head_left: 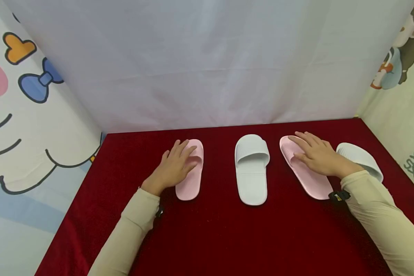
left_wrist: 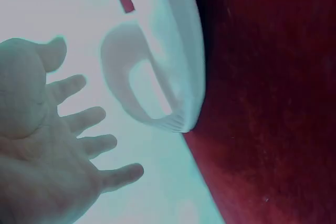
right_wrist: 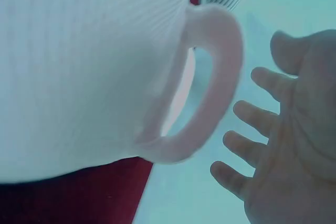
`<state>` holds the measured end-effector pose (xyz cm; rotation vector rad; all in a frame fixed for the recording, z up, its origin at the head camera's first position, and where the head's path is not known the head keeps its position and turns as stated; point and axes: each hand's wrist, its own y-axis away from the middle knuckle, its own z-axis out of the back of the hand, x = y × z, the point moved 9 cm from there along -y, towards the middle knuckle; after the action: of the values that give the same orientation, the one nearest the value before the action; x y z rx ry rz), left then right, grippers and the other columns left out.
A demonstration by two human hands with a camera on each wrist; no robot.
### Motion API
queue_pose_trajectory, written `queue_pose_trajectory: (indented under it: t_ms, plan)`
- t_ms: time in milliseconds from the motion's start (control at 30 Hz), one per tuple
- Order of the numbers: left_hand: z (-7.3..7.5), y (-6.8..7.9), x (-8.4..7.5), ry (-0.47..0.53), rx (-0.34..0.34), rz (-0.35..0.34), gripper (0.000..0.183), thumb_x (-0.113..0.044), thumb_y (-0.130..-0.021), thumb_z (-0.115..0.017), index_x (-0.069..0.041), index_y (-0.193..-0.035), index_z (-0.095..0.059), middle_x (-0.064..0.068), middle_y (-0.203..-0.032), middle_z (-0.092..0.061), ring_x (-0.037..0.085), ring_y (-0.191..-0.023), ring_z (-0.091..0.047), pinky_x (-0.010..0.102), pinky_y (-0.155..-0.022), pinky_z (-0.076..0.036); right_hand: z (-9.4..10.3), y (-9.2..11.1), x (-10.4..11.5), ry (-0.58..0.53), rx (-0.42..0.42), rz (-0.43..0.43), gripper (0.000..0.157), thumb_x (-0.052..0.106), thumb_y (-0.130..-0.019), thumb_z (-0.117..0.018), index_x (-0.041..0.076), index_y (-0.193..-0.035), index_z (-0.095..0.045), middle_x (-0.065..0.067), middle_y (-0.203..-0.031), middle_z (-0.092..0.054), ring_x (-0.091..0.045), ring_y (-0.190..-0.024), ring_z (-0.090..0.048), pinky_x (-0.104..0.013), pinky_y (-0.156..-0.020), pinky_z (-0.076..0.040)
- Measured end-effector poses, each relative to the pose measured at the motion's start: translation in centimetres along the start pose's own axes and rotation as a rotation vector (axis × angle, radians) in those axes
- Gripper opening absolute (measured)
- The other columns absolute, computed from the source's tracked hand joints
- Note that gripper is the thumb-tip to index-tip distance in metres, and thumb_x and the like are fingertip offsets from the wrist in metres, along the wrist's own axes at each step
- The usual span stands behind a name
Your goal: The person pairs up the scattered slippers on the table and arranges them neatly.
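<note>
My left hand (head_left: pixel 174 166) is over the left pink slipper (head_left: pixel 188 188), covering part of its strap, with the fingers spread. In the left wrist view the same hand (left_wrist: pixel 52 129) has straight fingers apart from a pale slipper (left_wrist: pixel 178 51). On the other side, my right hand (head_left: pixel 317 155) is over the right pink slipper (head_left: pixel 314 184), which lies slanted with its toe to the left. Spread fingers also show on this hand (right_wrist: pixel 289 135) in the right wrist view, beside a slipper with a ribbed strap (right_wrist: pixel 89 77).
A white slipper (head_left: pixel 252 188) lies between the two pink ones. Another white slipper (head_left: pixel 360 155) is at the far right, partly hidden by the right wrist. All rest on a dark red cloth (head_left: pixel 220 237). A white curtain (head_left: pixel 220 69) hangs behind, with printed cartoon walls at both sides.
</note>
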<state>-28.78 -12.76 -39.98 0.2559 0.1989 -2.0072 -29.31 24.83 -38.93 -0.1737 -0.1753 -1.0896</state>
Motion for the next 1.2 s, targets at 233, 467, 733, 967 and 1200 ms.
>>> queue_pose_trajectory:
  t_ms: [233, 467, 733, 967, 1200]
  plan:
    - [-0.9, -2.0, 1.6, 0.067, 0.039, 0.039, 0.052, -0.030, -0.108, -0.033, -0.011, -0.156, -0.031, 0.020, -0.164, -0.022, 0.044, -0.152, -0.015, 0.069, -0.112, -0.029, -1.0, -0.5, -1.8, -0.030, 0.069, -0.049, 0.049, 0.030, -0.108, -0.038, 0.012, -0.153, -0.033, -0.024, -0.158, -0.029, -0.052, -0.144, -0.025, -0.072, -0.102, -0.030]
    - [-1.5, -2.1, 2.0, 0.096, 0.057, 0.035, 0.047, -0.026, -0.108, -0.033, -0.016, -0.154, -0.037, 0.018, -0.163, -0.025, 0.040, -0.152, -0.021, 0.069, -0.110, -0.033, -1.6, -0.1, -2.2, -0.096, 0.100, -0.050, 0.050, 0.033, -0.108, -0.037, 0.014, -0.154, -0.033, -0.025, -0.159, -0.029, -0.050, -0.143, -0.028, -0.070, -0.100, -0.029]
    - [-1.7, -2.1, 2.1, 0.136, 0.037, 0.010, 0.044, -0.022, -0.108, -0.036, -0.016, -0.152, -0.042, 0.018, -0.162, -0.029, 0.038, -0.150, -0.027, 0.067, -0.109, -0.036, -1.6, 0.3, -2.1, -0.111, 0.115, -0.015, 0.050, 0.027, -0.106, -0.045, 0.011, -0.152, -0.035, -0.029, -0.154, -0.033, -0.053, -0.139, -0.033, -0.076, -0.098, -0.032]
    - [-1.4, -1.5, 1.7, 0.140, 0.000, 0.002, 0.043, -0.016, -0.107, -0.039, -0.014, -0.150, -0.046, 0.022, -0.159, -0.033, 0.041, -0.147, -0.031, 0.063, -0.111, -0.036, -1.2, 0.6, -1.6, -0.096, 0.068, 0.037, 0.049, 0.022, -0.102, -0.055, 0.007, -0.147, -0.043, -0.028, -0.141, -0.048, -0.049, -0.128, -0.047, -0.068, -0.095, -0.042]
    - [-1.4, -1.1, 1.2, 0.152, -0.053, -0.044, 0.043, -0.006, -0.104, -0.043, -0.008, -0.146, -0.050, 0.028, -0.153, -0.039, 0.045, -0.143, -0.036, 0.056, -0.118, -0.031, -1.1, 1.1, -1.2, -0.074, 0.044, 0.061, 0.048, 0.018, -0.099, -0.060, 0.005, -0.143, -0.047, -0.030, -0.134, -0.053, -0.049, -0.120, -0.054, -0.062, -0.093, -0.047]
